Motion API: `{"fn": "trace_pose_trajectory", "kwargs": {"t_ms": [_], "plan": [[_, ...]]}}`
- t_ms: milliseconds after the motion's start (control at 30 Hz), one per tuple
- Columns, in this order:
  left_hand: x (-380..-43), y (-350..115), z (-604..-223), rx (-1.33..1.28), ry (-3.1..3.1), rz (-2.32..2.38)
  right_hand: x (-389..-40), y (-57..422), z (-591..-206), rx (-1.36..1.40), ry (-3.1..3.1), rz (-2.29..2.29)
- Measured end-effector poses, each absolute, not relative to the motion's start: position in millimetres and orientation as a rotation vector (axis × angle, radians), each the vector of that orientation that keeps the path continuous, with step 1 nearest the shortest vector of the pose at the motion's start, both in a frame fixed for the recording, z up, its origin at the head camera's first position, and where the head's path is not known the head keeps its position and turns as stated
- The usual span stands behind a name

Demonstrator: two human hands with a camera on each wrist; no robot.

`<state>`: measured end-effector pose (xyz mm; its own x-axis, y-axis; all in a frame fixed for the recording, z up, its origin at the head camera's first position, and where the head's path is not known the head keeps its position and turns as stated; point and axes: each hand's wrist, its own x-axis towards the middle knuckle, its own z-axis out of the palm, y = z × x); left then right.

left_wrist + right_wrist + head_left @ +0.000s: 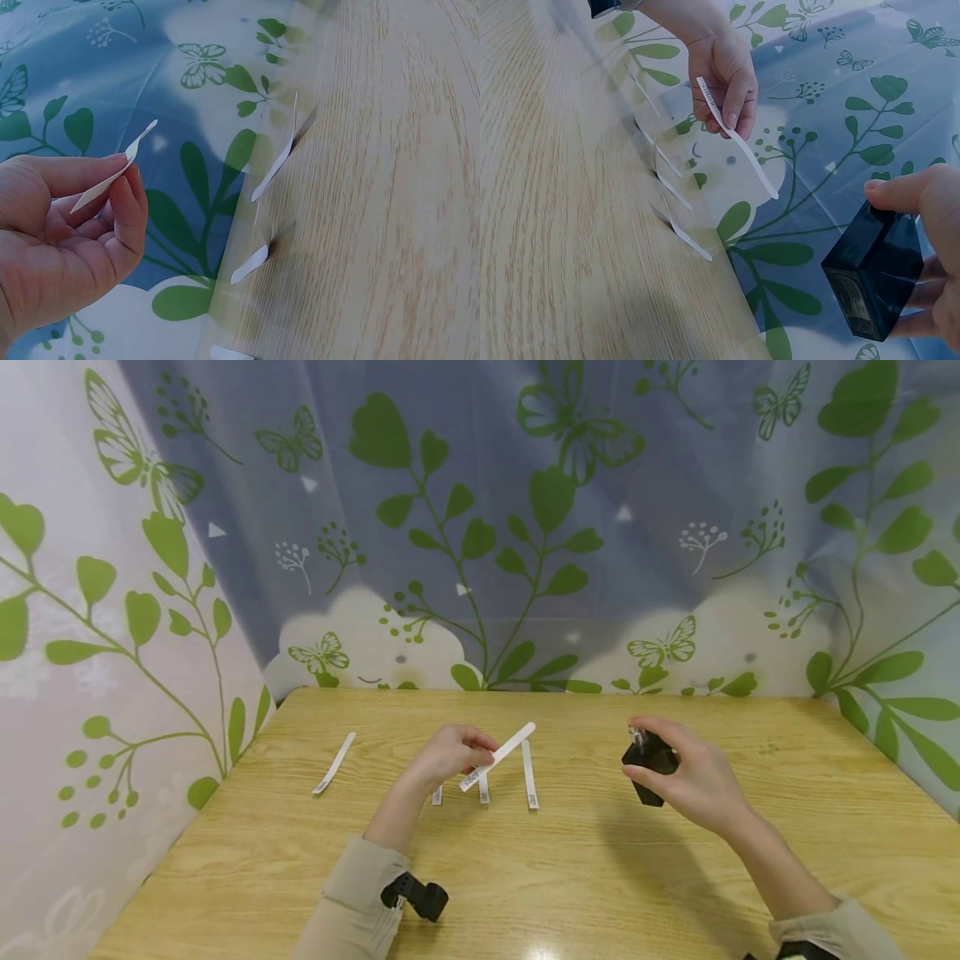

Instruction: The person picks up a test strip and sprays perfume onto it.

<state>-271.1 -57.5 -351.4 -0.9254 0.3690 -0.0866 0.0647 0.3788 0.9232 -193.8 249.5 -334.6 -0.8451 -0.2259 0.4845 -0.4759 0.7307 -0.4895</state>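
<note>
My left hand point(453, 752) pinches a white paper perfume test strip point(513, 745) between thumb and fingers, above the table. Small dark print marks the strip's near end. Off to the right, my right hand point(701, 781) grips a black angular perfume bottle point(649, 785) with a clear top, and a finger lies at that top. In the right wrist view the bottle point(874, 270) is tilted and held apart from the strip point(754, 161). Below the left hand lie two strips, one point(437, 796) and another point(483, 790), both partly hidden by it.
Another white strip point(530, 777) lies just right of the left hand, and one more point(335, 764) lies apart at the far left. The wooden table point(570, 877) ends at a patterned curtain point(495, 568) at the back. A black wrist camera point(420, 897) sits on the left sleeve.
</note>
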Motion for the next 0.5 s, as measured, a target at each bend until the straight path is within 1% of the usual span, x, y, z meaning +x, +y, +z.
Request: {"fn": "trace_pose_trajectory", "kwargs": {"t_ms": [267,500], "plan": [[-271.7,-57.1,-351.7,0.369,2.365,1.569,-190.6,250.1,-333.4,0.554,-2.538,0.872],[-273.1,-58.5,-352.7,0.371,2.353,1.573,-188.0,252.1,-330.2,0.534,-2.571,0.984]]}}
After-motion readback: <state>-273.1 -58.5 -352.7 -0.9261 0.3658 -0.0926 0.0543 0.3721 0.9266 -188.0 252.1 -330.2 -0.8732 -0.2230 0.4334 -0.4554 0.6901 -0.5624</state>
